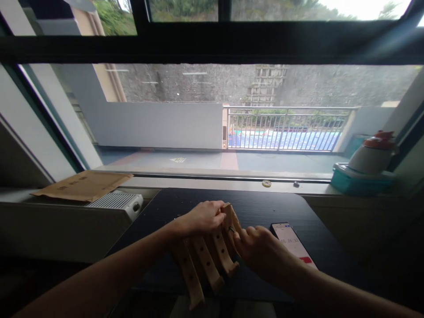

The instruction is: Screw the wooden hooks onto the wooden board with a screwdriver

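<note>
A wooden rack [207, 260] with several hooked slats, dark round holes along them, rests tilted over the dark table. My left hand [205, 216] is closed around the top of the rack, near its upper right end. At that end, my right hand [253, 243] is closed with its thumb and fingers pinched on a thin metal rod [231, 229], which meets the side of the end piece. Most of the rod is hidden in my fingers, so its kind does not show. The underside of the rack is out of sight.
A phone [293, 243] with a lit timer screen lies right of my right hand on the dark table [261, 207]. On the sill are a tape roll [266, 183] and a teal box [361, 181] bearing a white-and-red bottle [372, 154]. A brown envelope [82, 185] lies at left.
</note>
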Demonstrator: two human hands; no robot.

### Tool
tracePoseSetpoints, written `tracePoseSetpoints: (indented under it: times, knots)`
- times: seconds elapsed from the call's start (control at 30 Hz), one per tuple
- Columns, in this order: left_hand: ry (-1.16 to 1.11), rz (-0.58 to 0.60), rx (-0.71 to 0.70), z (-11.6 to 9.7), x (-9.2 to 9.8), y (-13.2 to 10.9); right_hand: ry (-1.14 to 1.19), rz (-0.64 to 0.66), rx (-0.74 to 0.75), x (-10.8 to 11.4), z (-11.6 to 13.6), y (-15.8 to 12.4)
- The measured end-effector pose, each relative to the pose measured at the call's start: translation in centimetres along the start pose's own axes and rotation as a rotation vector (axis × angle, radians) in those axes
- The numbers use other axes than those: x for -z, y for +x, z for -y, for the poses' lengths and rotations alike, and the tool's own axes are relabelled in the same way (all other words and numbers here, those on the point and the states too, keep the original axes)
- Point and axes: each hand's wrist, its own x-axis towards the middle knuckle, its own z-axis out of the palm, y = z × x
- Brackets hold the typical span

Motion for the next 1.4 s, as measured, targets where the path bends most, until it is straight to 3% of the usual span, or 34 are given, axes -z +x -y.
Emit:
tracePoseSetpoints:
  times: [0.07,0.27,0.37,0.47,0.6,0.7,0.83,0.9,1.03,1.2,1.4]
  knots:
    - [0.001,-0.007,-0.006,0.1,-0.1,0.1,0.093,-0.022,-0.059,-0.7,0.1,-0.1]
    - [-0.005,0.005,-0.011,0.2,-0.2,0.2,0.516,-0.144,-0.463,-2.9,0.3,-1.1]
    - [0.005,0.025,-0.057,-0.2,0.3,0.7,0.642,-0.199,-0.577,-4.0,0.3,-1.3]
    - [0.021,0.105,-0.115,-0.4,1.1,1.7,0.632,-0.192,-0.584,-4.7,0.2,-0.7]
    - [-0.145,0.219,-0.079,0.7,2.1,2.9,0.495,-0.14,-0.559,-5.1,-0.1,0.7]
    - [-0.167,0.182,-0.1,2.0,2.3,3.3,0.397,-0.101,-0.536,-5.0,-0.1,1.5]
    - [0.005,0.092,-0.065,3.0,2.5,4.2,0.32,-0.05,-0.529,-4.7,0.0,2.1]
    - [0.043,0.155,-0.017,3.1,2.7,5.0,0.3,-0.031,-0.525,-4.6,0.0,2.5]
    - [-0.108,0.375,-0.023,3.3,3.0,5.8,0.248,0.004,-0.468,-4.2,-0.2,3.2]
    - [-0.086,0.37,-0.039,3.4,3.0,5.3,0.245,0.035,-0.346,-3.6,-1.3,3.3]
    - [0.078,0.348,-0.14,3.1,2.6,5.3,0.523,-0.095,-0.577,-4.7,-1.6,2.5]
